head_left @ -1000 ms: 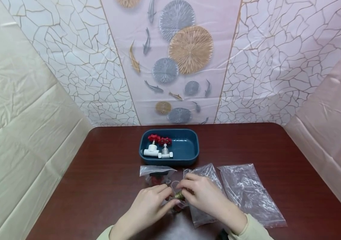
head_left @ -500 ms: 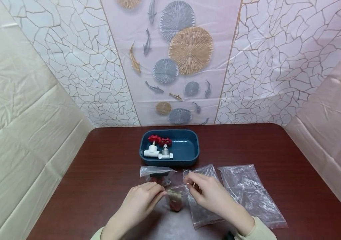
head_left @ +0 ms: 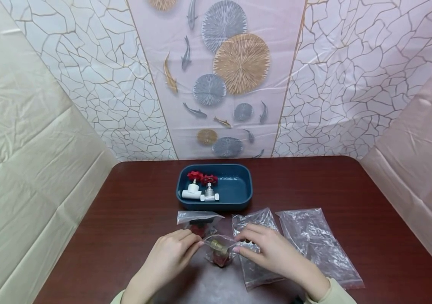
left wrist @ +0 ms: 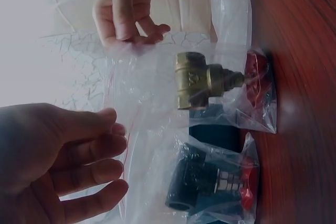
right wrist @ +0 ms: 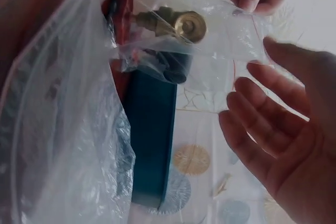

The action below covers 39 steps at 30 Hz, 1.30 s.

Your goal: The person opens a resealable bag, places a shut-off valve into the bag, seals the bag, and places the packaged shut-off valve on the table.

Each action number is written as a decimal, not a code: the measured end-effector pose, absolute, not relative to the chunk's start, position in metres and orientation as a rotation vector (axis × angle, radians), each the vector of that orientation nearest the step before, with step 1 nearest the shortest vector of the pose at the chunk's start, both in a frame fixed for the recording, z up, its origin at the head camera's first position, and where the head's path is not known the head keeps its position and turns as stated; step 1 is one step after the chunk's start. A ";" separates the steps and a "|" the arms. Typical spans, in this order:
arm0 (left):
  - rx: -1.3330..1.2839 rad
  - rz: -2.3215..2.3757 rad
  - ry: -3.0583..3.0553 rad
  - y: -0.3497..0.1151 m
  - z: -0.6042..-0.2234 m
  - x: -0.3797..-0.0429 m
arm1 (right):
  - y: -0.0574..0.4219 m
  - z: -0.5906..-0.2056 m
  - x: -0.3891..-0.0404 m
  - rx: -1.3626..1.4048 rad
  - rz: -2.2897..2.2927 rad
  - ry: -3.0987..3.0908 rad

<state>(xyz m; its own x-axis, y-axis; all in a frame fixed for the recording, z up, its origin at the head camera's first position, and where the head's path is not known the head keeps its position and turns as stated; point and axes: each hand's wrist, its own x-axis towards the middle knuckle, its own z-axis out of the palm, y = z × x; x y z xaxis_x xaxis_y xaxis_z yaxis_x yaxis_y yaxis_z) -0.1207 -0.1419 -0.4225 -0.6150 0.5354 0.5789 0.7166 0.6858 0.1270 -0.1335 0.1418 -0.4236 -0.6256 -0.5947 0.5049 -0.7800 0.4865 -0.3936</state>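
Note:
A clear zip bag (left wrist: 152,77) holds a brass valve (left wrist: 197,80) with a red handwheel (head_left: 220,258), the wheel pointing down. Its mouth gapes between my two hands in the head view. My left hand (head_left: 170,251) pinches one side of the bag's rim between thumb and forefinger. At the opposite side of the rim is my right hand (head_left: 271,249), thumb and fingertips parted at the plastic. Just behind lies another clear bag (head_left: 201,217) with a dark valve (left wrist: 191,182) that has a red handwheel.
At the back stands a blue tray (head_left: 235,207) holding a white valve (head_left: 192,192) and a silvery valve (head_left: 210,194), both red-wheeled. Two flattened clear bags lie to the right: a nearer bag (head_left: 257,270) and a farther bag (head_left: 320,249). The dark red table (head_left: 132,202) meets cloth walls.
My hands have drawn apart from the brass valve. First they were close around it; now it sits lower inside the bag, whose mouth has spread wide. My right hand's fingers have parted.

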 end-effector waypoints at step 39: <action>-0.929 -0.533 -2.361 -0.154 -0.426 -0.122 | 0.135 -0.432 -0.135 1.161 0.795 -2.209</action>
<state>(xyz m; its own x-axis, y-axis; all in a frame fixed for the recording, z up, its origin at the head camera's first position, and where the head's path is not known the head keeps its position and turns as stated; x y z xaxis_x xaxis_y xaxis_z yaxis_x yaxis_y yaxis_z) -0.1217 -0.1542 -0.4257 -0.6150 0.4976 0.6118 0.7122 0.6835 0.1600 -0.1348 0.1346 -0.4316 -0.4997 -0.5468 0.6718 -0.8494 0.4612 -0.2565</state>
